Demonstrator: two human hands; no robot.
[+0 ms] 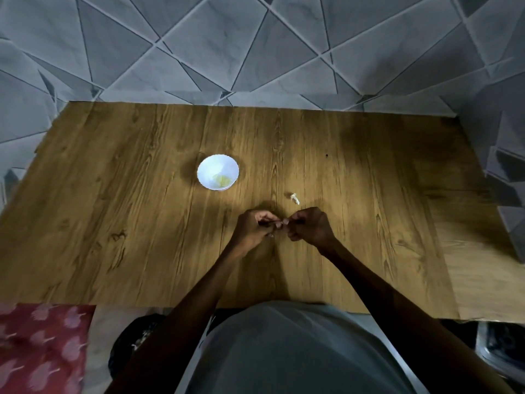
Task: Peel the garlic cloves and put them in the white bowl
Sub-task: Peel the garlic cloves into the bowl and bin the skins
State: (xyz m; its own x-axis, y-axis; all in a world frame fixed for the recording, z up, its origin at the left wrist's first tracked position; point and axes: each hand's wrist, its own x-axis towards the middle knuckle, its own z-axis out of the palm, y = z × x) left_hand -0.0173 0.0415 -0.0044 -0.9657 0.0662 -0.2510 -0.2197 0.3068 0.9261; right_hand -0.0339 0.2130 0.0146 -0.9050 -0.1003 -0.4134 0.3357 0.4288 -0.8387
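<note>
A small white bowl (218,172) stands on the wooden table (142,223), left of centre, with a few pale yellow peeled cloves at its bottom. In front of it my left hand (255,227) and my right hand (309,226) meet just above the table, fingers curled, pinching a small garlic clove (279,223) between their fingertips. The clove is mostly hidden by the fingers. A small white scrap, garlic skin or a clove (294,197), lies on the table just beyond my right hand.
A grey tiled wall (255,52) with a triangle pattern rises behind and right of the table. A red patterned cloth (42,348) lies below the table's near left edge. A dark metal object (502,345) sits at the lower right.
</note>
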